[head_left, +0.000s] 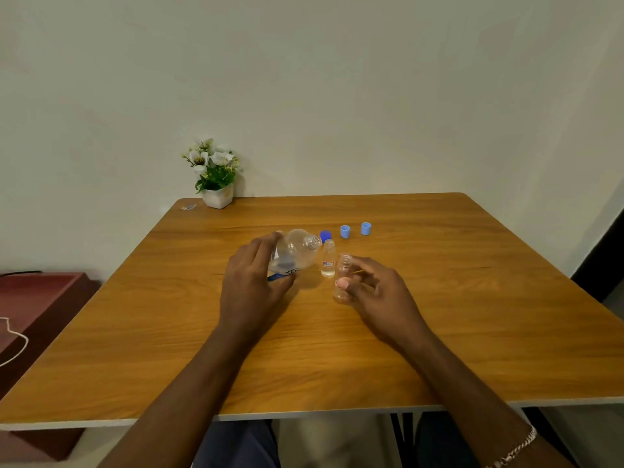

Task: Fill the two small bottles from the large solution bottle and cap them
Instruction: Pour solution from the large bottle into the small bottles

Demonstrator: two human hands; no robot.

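Tabletop [439,332], centre: left hand [251,282] wraps the tilted, uncapped large bottle [297,249]; right hand [378,292] pinches a seemingly empty vial [342,275] just beside a second vial [328,260] holding liquid; caps [345,231] lie toward the far edge. Thin, light plastic, probably yielding; grip mid-body, gently.

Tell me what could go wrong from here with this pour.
The large bottle, tilted in the left grip, has its open mouth beside the uncapped standing small bottle; a nudge could topple it.
The second small bottle, pinched in the right grip, has a narrow mouth; liquid may miss it.
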